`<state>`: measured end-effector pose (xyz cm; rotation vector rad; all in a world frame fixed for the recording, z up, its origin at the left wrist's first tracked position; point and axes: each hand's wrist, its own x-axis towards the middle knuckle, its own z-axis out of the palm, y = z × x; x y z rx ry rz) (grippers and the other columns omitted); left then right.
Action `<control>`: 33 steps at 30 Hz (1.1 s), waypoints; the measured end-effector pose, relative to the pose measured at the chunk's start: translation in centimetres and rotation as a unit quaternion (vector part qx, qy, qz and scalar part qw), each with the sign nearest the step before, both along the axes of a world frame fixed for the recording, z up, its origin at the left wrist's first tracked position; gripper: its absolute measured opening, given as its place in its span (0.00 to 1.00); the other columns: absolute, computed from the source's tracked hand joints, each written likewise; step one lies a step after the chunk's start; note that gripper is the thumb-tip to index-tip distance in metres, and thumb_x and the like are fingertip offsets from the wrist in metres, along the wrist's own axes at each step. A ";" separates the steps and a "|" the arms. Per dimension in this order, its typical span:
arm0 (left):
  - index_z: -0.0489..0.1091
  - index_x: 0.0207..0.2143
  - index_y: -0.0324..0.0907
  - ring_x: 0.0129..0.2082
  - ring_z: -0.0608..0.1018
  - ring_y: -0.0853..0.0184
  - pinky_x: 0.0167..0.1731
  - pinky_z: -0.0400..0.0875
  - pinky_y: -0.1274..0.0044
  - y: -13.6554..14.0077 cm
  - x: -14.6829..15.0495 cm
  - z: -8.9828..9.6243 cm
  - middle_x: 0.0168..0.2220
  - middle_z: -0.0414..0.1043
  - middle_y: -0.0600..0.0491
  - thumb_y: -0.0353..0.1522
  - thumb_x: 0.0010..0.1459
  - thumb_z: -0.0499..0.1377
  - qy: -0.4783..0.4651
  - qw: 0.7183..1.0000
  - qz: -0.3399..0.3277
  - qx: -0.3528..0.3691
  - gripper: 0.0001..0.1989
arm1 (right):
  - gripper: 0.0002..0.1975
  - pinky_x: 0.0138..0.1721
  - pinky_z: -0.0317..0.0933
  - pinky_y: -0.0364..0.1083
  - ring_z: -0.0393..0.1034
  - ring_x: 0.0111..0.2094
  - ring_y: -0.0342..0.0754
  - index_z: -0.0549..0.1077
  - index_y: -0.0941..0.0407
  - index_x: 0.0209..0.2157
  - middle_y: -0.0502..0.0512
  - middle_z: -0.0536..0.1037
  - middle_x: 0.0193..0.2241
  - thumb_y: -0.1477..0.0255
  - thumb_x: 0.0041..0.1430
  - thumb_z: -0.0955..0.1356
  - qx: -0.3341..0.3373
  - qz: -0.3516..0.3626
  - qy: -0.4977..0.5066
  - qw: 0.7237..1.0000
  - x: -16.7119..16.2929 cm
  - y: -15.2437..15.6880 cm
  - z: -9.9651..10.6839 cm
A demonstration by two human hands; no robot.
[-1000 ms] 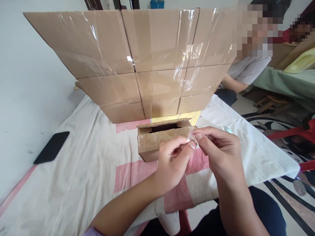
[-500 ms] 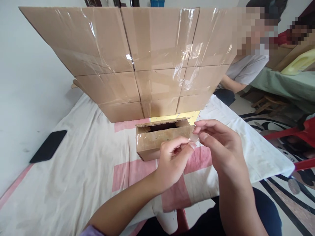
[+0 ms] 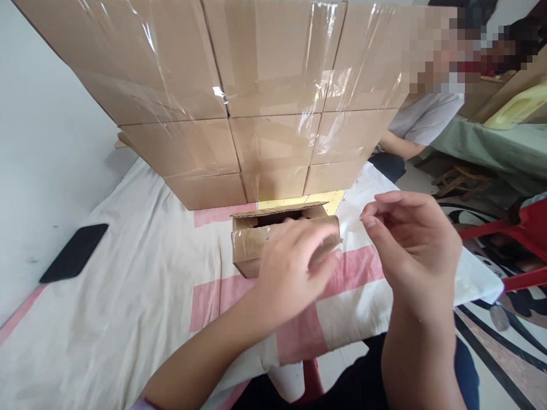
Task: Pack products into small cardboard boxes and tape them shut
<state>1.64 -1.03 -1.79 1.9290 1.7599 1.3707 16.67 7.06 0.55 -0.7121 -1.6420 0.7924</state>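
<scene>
A small cardboard box (image 3: 248,242) lies on the cloth before me, its slotted top gap dark inside and clear tape on its front. My left hand (image 3: 290,267) reaches across the front of the box, slightly blurred. Its thumb stands apart from the curved fingers and nothing shows between them; some fingertips are hidden behind the hand. To the right of the box, my right hand (image 3: 414,245) is raised with thumb and forefinger pinched together. Whatever may be in that pinch is too small to make out.
A tall wall of taped cardboard boxes (image 3: 273,139) rises behind the small box. A black phone (image 3: 74,253) lies at left on the patterned tablecloth (image 3: 149,296). Another person (image 3: 431,117) sits at right, beyond the table. A red chair (image 3: 530,233) stands at the right.
My hands have come apart: the right one moved right and slightly up, the left shifted left onto the box front and opened. The small clear piece between them no longer shows.
</scene>
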 end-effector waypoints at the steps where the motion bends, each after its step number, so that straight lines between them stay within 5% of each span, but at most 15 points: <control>1: 0.71 0.55 0.49 0.50 0.74 0.56 0.49 0.66 0.63 0.3 -0.7 0.1 0.48 0.76 0.48 0.34 0.64 0.60 0.078 0.995 0.067 0.005 0.17 | 0.11 0.37 0.67 0.50 0.71 0.36 0.49 0.73 0.50 0.44 0.53 0.75 0.34 0.69 0.60 0.73 0.005 0.001 -0.008 1.000 0.0 0.2 -0.1; 3: 0.63 0.63 0.52 0.61 0.66 0.49 0.57 0.58 0.55 0.9 -2.1 0.0 0.59 0.71 0.47 0.34 0.65 0.59 0.188 0.972 0.139 -0.036 0.24 | 0.11 0.37 0.65 0.50 0.70 0.35 0.49 0.72 0.50 0.44 0.52 0.74 0.34 0.67 0.61 0.73 0.013 0.003 -0.030 0.999 -0.1 0.6 -0.4; 7: 0.63 0.64 0.45 0.64 0.66 0.54 0.61 0.56 0.55 1.4 -3.5 -0.8 0.63 0.68 0.47 0.42 0.69 0.53 0.268 0.952 0.063 -0.133 0.24 | 0.10 0.38 0.63 0.50 0.68 0.35 0.49 0.71 0.50 0.45 0.52 0.74 0.35 0.68 0.63 0.71 0.039 0.024 -0.096 0.994 -0.5 1.2 -1.2; 12: 0.69 0.60 0.42 0.71 0.55 0.50 0.65 0.53 0.54 1.7 -3.8 -1.7 0.72 0.49 0.45 0.50 0.68 0.51 0.311 0.939 0.050 -0.141 0.28 | 0.06 0.40 0.62 0.49 0.64 0.35 0.47 0.71 0.51 0.43 0.52 0.74 0.38 0.72 0.65 0.67 0.045 0.059 -0.188 0.979 -1.2 2.4 -2.2; 22: 0.71 0.58 0.46 0.69 0.58 0.52 0.64 0.50 0.48 2.3 -4.7 -2.7 0.68 0.59 0.44 0.47 0.67 0.55 0.266 0.955 0.007 -0.130 0.23 | 0.09 0.36 0.62 0.45 0.66 0.34 0.46 0.68 0.54 0.47 0.51 0.73 0.33 0.71 0.64 0.66 -0.053 0.137 -0.302 0.942 -3.2 5.4 -3.0; 28: 0.72 0.57 0.45 0.67 0.60 0.50 0.63 0.53 0.49 2.2 -4.9 -2.5 0.66 0.62 0.43 0.46 0.67 0.56 0.257 0.959 0.007 -0.120 0.22 | 0.10 0.36 0.62 0.46 0.65 0.34 0.47 0.68 0.54 0.47 0.51 0.72 0.32 0.71 0.65 0.64 -0.036 0.116 -0.348 0.930 -3.9 5.8 -2.6; 33: 0.74 0.55 0.46 0.67 0.61 0.50 0.62 0.54 0.49 2.3 -4.9 -2.7 0.66 0.62 0.44 0.47 0.67 0.56 0.248 0.963 0.011 -0.106 0.22 | 0.09 0.36 0.62 0.45 0.66 0.34 0.46 0.68 0.54 0.46 0.52 0.72 0.35 0.70 0.64 0.66 -0.080 0.123 -0.283 0.948 -3.4 5.1 -2.6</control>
